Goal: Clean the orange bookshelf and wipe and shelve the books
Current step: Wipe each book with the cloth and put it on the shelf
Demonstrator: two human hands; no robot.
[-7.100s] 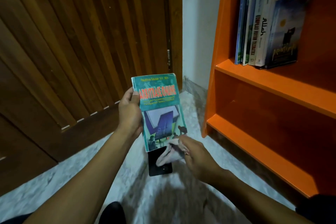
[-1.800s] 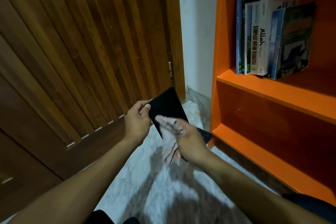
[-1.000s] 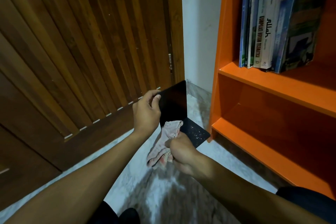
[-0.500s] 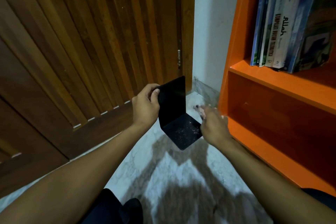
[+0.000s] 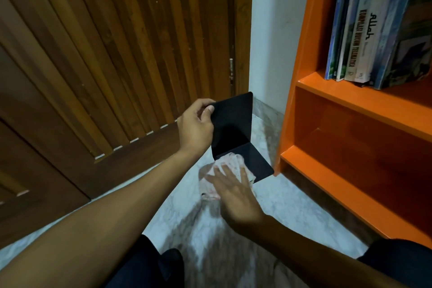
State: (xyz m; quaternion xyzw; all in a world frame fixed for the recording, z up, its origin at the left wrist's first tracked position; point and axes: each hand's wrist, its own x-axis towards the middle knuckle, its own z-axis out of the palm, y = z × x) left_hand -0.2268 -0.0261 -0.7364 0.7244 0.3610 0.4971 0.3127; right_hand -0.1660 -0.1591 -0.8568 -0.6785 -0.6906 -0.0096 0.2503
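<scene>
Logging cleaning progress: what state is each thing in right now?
Black L-shaped metal bookend: held up, being wiped.
Pink cloth: pressed on bookend's base.
Left hand: grips bookend's upright.
Right hand: flat on cloth.
Orange bookshelf: upper shelf holds upright books.

- A single head-worn camera looks forward and down, close over the person's outstretched forearms.
- The wooden door (image 5: 117,54) fills 9 to 12 o'clock; the orange bookshelf (image 5: 350,105) stands from 1 to 4 o'clock.
- The marble floor (image 5: 292,206) lies at 6 o'clock.
- No second view overlaps it.
</scene>
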